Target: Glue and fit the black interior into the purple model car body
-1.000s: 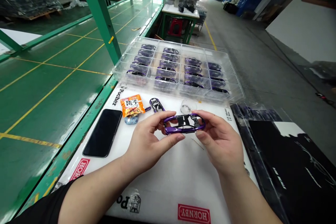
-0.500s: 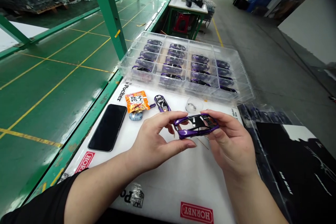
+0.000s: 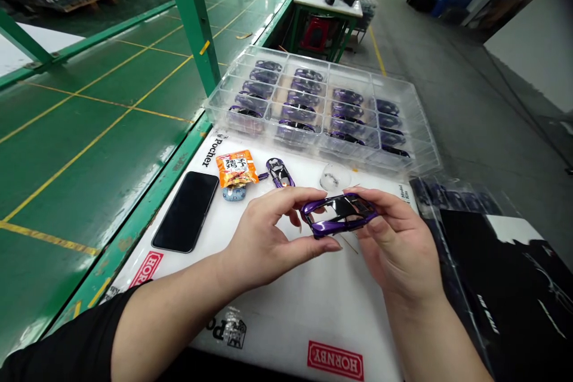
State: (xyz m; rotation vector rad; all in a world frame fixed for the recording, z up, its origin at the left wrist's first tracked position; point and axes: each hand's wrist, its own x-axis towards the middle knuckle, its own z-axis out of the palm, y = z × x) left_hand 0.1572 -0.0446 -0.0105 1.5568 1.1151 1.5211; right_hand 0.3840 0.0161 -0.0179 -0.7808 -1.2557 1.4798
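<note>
I have the purple-and-black model car body (image 3: 344, 208) clamped between both hands, held up over the white plastic-covered table (image 3: 304, 304). My left hand (image 3: 264, 242) pinches its left end between fingers and thumb; my right hand (image 3: 403, 245) grips the other end. Compared with a second ago, the body is turned so that its right end sits higher, and my right thumb has moved from the near edge up against that end. The second car body (image 3: 280, 173) stays lying beyond my left hand.

The large clear divided tray (image 3: 421, 134) holds four columns of similar purple bodies (image 3: 298, 126). In front of it, a small clear round dish (image 3: 344, 179) contains dark bits too small to make out. To my right, another clear tray (image 3: 508, 210) shows more bodies, partly covered by a black printed sheet (image 3: 492, 268).
</note>
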